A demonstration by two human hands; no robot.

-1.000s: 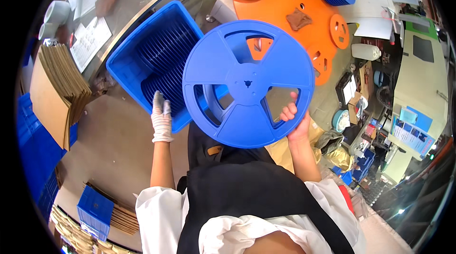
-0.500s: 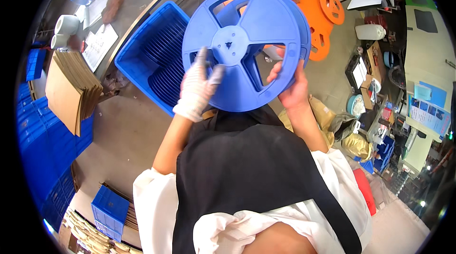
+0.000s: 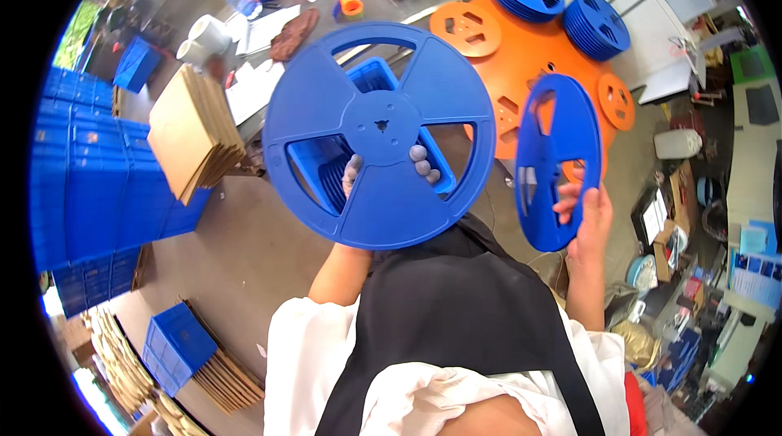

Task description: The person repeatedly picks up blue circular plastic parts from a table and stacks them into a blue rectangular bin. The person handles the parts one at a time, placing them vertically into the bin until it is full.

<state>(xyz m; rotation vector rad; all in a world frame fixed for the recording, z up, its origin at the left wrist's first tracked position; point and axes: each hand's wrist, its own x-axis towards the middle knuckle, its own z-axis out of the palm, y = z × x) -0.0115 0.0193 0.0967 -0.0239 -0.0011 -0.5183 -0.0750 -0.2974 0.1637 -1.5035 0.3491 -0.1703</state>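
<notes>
The gloved left hand grips a blue disc through its openings, the right hand pinches a tilted second disc by its rim, and beyond stand a blue bin and an orange surface.

This looks like a workshop or small factory floor. Large blue crates are piled on the left, beside bundled sheets of cardboard. A grey counter carries orange tape rolls, white rolls and loose papers. Identical blue discs are held by a person in a black apron, and more stand in neat stacks on an orange platform. Pale green cabinets, a white jug and bags crowd the right side.
</notes>
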